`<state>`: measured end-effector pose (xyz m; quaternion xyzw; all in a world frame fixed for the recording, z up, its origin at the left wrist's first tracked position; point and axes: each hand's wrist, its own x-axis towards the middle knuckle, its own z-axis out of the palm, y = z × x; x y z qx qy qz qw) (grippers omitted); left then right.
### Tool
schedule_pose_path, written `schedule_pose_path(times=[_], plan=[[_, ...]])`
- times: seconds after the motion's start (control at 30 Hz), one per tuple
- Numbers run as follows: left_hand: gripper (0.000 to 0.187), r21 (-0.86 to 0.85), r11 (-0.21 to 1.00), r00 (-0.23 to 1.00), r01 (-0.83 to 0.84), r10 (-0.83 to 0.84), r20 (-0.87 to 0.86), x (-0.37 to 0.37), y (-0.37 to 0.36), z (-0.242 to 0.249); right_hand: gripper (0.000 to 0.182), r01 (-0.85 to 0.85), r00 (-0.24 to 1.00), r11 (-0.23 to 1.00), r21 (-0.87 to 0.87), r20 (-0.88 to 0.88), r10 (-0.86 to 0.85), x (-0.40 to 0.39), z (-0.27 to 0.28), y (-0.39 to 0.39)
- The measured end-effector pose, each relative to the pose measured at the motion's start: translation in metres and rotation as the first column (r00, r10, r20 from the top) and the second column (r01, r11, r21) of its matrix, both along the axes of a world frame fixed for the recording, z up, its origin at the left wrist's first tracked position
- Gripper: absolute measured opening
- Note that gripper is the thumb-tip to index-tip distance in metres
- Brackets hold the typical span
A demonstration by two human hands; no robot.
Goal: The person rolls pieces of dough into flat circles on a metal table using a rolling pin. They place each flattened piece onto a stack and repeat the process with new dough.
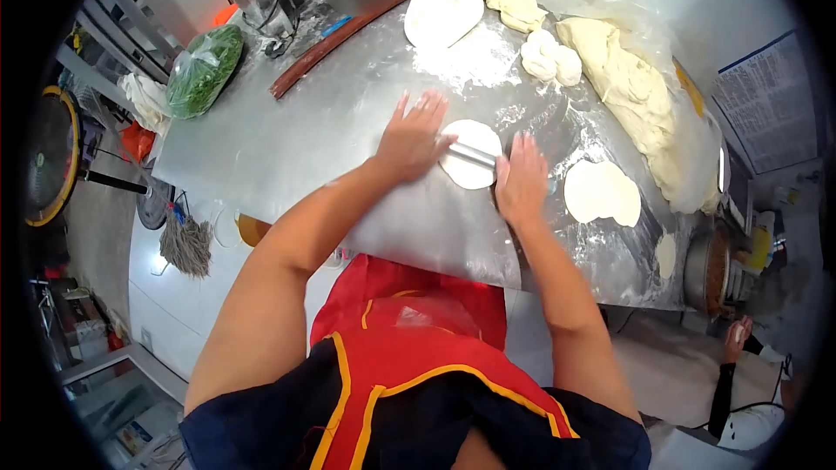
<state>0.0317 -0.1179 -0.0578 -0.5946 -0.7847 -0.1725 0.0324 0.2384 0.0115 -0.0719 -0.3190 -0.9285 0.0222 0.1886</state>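
A short, silvery rolling pin [475, 154] lies across a round, flat sheet of dough [470, 176] on the metal table. Its left end meets my left hand [414, 135], whose fingers stretch forward. My right hand [522, 176] is at the other end, also with fingers extended; the parts of the pin under both palms are hidden. To the right of my right hand lies another flattened piece of dough [603, 193]. Dough lumps [550, 58] sit farther back, and a floured dough sheet [444, 13] is at the far edge.
A long mass of dough [623, 96] under plastic lines the right side. A bag of greens [205, 70] stands at the left, near a long reddish-brown stick [340, 39]. A pot [707, 265] is at the right corner. Another person's hand [738, 335] shows at lower right.
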Motion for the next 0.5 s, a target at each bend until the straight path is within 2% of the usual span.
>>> schedule_pose_path(times=[0.1, 0.2, 0.23, 0.33, 0.37, 0.43, 0.5], plan=[[0.061, 0.072, 0.994, 0.983, 0.086, -0.096, 0.154, 0.028, -0.057, 0.003, 0.057, -0.089, 0.995, 0.996, -0.027, -0.037, 0.088, 0.038, 0.001, -0.051], [0.061, 0.055, 0.993, 0.987, 0.105, -0.111, 0.119, 0.048, -0.092, 0.001, 0.055, -0.129, 0.992, 0.991, -0.044, -0.004, 0.129, 0.061, 0.002, -0.079], [0.053, 0.193, 0.977, 0.994, 0.089, -0.098, 0.037, 0.052, -0.091, -0.001, 0.051, -0.140, 0.990, 0.990, -0.018, -0.036, 0.140, 0.061, 0.005, -0.080], [0.041, 0.003, 0.984, 0.978, 0.179, -0.178, 0.108, 0.044, -0.064, 0.023, 0.044, -0.174, 0.984, 0.984, -0.043, -0.053, 0.172, 0.051, -0.005, -0.056], [0.033, 0.143, 0.987, 0.976, 0.075, -0.102, 0.193, 0.038, -0.033, 0.000, 0.037, -0.180, 0.981, 0.980, -0.087, -0.091, 0.172, 0.047, -0.001, -0.053], [0.036, 0.125, 0.992, 0.961, -0.030, -0.005, 0.275, 0.034, 0.009, 0.002, 0.038, -0.219, 0.974, 0.967, -0.128, -0.084, 0.209, 0.047, 0.001, -0.049], [0.037, 0.054, 0.997, 0.961, -0.062, 0.045, 0.273, 0.039, 0.031, -0.001, 0.038, -0.236, 0.972, 0.954, -0.185, -0.064, 0.228, 0.055, 0.009, -0.048]])
